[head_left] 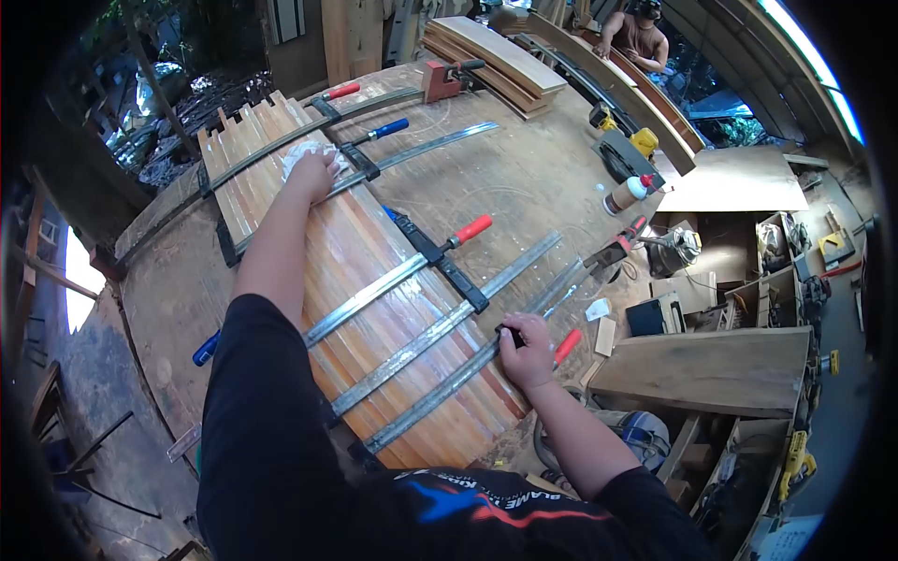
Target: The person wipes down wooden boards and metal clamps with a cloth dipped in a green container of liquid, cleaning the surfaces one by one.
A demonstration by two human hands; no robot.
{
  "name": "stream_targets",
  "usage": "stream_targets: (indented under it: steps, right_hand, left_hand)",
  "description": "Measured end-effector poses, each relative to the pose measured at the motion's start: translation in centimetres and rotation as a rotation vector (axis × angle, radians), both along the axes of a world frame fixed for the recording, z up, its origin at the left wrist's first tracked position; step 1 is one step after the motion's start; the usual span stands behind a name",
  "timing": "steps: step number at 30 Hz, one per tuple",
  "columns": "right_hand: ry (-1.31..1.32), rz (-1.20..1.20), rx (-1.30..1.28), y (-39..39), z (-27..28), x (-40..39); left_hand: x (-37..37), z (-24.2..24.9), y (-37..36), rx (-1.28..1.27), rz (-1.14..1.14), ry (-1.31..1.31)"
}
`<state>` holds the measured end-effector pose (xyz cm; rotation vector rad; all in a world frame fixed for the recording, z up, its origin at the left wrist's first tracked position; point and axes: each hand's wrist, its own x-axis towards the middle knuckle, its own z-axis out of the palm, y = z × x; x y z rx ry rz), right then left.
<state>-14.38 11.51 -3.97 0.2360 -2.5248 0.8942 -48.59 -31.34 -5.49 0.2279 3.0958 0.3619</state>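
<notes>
Glued wood strips form a panel [351, 238] on the workbench, with several bar clamps across it. My left hand [312, 176] presses a crumpled white rag [297, 154] onto the panel's far part, between two clamp bars. My right hand [527, 350] is closed around the dark jaw end of the nearest bar clamp [430, 397], at the panel's right edge. That clamp's red handle [567, 347] sticks out beside the hand. Another clamp with a red handle [470, 230] sits mid-panel, and one with a blue handle [389, 128] lies farther off.
A glue bottle [627, 193] stands on the workbench [524, 178] near a yellow drill [644, 142]. Stacked boards [496, 61] lie at the back. Another person [638, 42] is at the far right. Tools and boxes fill shelves at the right.
</notes>
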Motion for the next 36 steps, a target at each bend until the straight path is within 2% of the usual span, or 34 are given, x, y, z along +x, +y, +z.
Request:
stream_targets:
  steps: [3,4,7,8,11,13,14,17,18,21,23,24,26,30,36]
  right_hand:
    - [0.004,0.01,0.008,-0.2,-0.5,-0.2]
    - [0.0,0.007,0.004,-0.3,-0.4,-0.1]
    - [-0.001,-0.014,0.018,-0.3,0.1,-0.1]
    - [-0.002,-0.017,0.023,-0.5,0.1,0.0]
    - [0.003,-0.018,0.006,-0.4,-0.1,0.0]
    - [0.011,-0.006,-0.007,-0.4,-0.1,-0.4]
    - [0.015,-0.008,-0.011,-0.4,-0.2,-0.4]
    - [-0.023,-0.01,-0.032,-0.3,0.0,0.0]
    - [-0.036,0.001,-0.035,-0.1,0.1,-0.1]
    - [-0.053,0.003,-0.06,0.0,-0.1,0.2]
    - [-0.044,0.012,-0.066,0.0,0.0,-0.1]
    - [-0.034,0.014,-0.062,0.0,0.2,-0.2]
    - [-0.012,-0.007,-0.028,0.3,-0.1,-0.2]
    - [-0.009,0.014,-0.081,0.3,0.2,-0.3]
    - [0.043,0.0,-0.145,0.3,0.4,0.0]
  left_hand:
    - [-3.3,-0.9,-1.7,-0.075,0.057,0.036]
    - [-3.9,-2.0,-2.0,-0.069,0.173,0.127]
    - [-3.2,0.2,-0.7,-0.083,0.263,0.029]
    - [-4.5,-1.1,-1.3,-0.096,0.224,0.052]
    - [0.7,6.4,1.9,-0.181,-0.015,-0.339]
    - [4.9,4.4,2.2,0.083,-0.064,-0.103]
    - [5.9,3.7,1.7,0.126,-0.117,-0.01]
    - [4.2,2.8,1.4,0.124,-0.078,-0.1]
    - [3.5,1.2,1.1,0.167,-0.095,0.049]
    - [-0.8,-0.6,0.2,0.126,-0.076,0.191]
    - [-2.5,1.6,0.1,0.209,0.086,-0.009]
    - [-4.4,1.0,-0.6,0.138,0.081,0.092]
    - [-6.9,0.1,-0.9,0.053,0.105,0.12]
    - [-7.0,0.4,-2.2,-0.134,0.051,0.115]
    - [-1.4,6.9,-3.5,-0.897,-0.126,-0.399]
